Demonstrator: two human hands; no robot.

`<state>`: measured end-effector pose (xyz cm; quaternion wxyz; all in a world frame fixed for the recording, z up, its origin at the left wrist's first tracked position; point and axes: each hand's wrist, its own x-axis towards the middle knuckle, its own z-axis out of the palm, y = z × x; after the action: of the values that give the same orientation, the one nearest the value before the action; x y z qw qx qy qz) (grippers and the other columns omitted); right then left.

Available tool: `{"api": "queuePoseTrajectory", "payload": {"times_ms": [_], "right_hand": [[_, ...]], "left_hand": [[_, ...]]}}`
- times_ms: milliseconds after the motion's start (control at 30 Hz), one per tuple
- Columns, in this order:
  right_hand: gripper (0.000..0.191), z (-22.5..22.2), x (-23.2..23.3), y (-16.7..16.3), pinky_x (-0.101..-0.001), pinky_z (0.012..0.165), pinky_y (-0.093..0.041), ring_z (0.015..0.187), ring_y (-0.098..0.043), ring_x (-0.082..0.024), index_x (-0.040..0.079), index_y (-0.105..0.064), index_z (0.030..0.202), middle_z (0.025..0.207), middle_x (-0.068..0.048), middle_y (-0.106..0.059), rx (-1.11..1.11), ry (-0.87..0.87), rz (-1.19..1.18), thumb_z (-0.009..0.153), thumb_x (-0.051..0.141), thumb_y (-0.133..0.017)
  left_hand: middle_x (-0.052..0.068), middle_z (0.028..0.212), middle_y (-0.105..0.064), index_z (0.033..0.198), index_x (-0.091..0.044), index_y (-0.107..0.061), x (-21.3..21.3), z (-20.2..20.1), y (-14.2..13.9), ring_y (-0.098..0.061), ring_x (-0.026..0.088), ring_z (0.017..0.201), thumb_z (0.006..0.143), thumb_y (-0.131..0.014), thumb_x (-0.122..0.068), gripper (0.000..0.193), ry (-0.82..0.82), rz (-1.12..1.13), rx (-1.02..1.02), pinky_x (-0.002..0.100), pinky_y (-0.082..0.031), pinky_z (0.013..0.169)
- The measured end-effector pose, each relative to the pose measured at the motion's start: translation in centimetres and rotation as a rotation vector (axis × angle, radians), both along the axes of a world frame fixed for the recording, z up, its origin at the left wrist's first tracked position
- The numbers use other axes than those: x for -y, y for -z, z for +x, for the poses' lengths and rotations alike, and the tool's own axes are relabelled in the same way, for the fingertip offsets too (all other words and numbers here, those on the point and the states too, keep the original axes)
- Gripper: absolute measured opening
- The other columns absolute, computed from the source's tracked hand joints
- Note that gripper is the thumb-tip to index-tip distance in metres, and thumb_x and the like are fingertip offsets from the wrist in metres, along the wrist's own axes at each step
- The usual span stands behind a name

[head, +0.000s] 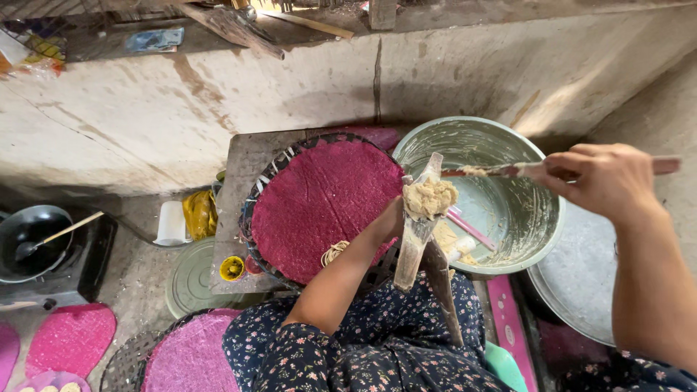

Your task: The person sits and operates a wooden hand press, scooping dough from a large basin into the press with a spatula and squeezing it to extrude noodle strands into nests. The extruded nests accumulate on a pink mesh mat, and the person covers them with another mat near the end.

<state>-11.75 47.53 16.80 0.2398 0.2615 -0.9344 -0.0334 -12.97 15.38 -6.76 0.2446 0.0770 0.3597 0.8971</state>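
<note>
Fingers of the right hand (602,178) are curled tight round the handle of a long flat spatula (501,170), whose pale-smeared blade reaches leftward toward a lump of beige dough (430,197). That dough sits on the broad upper end of a wooden paddle (417,232), which the left hand (390,221) grips from behind; its fingers are mostly hidden by the wood, so I can only say the hand is closed on the paddle, not how each finger lies.

Taking the big pale green bowl (479,192) as the mark: the dough and paddle head hang just over its left rim, the spatula crosses above its middle, and a pink stick (472,229) rests inside it near the left wall. Left of the bowl lies a round magenta mat (323,207) on a dark woven tray (261,189), bare of any dough. Right of the bowl, partly under the right arm, sits a wide metal basin (581,283).

To my eye, the work goes best if the paddle is held steady and tilted slightly, so the lump does not slide, while the blade is laid flat and drawn evenly across it. Keeping both over the bowl lets any scraps drop back in.
</note>
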Motion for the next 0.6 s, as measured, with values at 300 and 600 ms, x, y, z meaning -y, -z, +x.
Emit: {"api": "queuePoseTrajectory", "payload": {"times_ms": [300, 600], "right_hand": [[0.039, 0.1, -1.5, 0.9, -0.0362, 0.065, -0.054, 0.074, -0.071, -0.020, 0.022, -0.082, 0.099, 0.085, 0.004, -0.074, 0.221, -0.071, -0.041, 0.076, 0.054, -0.077], [0.031, 1.3, 6.2, -7.9, -0.0308, 0.080, -0.055, 0.088, -0.073, -0.014, 0.033, -0.080, 0.094, 0.094, 0.010, -0.075, 0.115, -0.133, 0.406, 0.085, 0.056, -0.062]], "left_hand": [[0.009, 0.127, -0.071, 0.139, -0.009, -0.060, 1.2, 1.3, -2.4, -0.070, 0.021, 0.114, 0.100, -0.062, -0.026, 0.043, -0.162, -0.651, -0.247, 0.039, -0.058, 0.093], [0.018, 0.099, -0.075, 0.108, -0.010, -0.073, -1.1, 0.7, -1.4, -0.073, 0.038, 0.089, 0.071, -0.083, -0.027, 0.042, -0.276, -1.422, -0.901, 0.046, -0.059, 0.078]]}}
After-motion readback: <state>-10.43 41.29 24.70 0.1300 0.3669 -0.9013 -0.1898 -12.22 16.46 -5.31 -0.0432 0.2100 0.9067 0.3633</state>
